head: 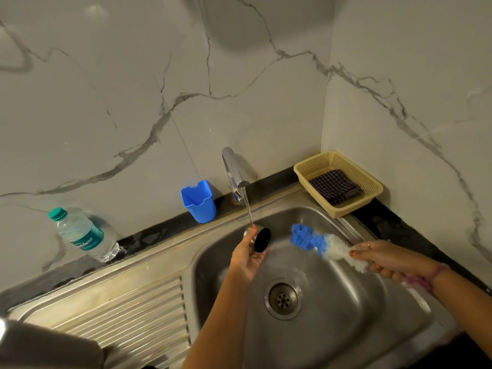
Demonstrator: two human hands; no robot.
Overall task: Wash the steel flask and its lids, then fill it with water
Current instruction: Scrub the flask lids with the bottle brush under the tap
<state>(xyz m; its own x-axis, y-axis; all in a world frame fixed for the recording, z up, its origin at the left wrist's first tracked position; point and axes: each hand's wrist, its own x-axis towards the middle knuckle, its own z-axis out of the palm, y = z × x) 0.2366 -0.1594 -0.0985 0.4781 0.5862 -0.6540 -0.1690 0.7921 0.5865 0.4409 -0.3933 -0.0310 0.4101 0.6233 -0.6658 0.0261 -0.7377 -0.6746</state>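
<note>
So the left hand (pixel 246 258) is pinching a lid (pixel 259 239) up at its fingertips, right under the tap (pixel 235 171), with the stream hitting it over the sink (pixel 346 302). The lid's black face points right. The right hand (pixel 383 258) is wrapped around a brush (pixel 316 242), blue sponge head sticking out left toward the lid, not touching it. Water bottle (pixel 85 235) and blue cup (pixel 198 201) sit on the tabletop (pixel 394 225), basket (pixel 338 179) in the corner.

water bottle (pixel 84 235), label script not clearly legible
</note>
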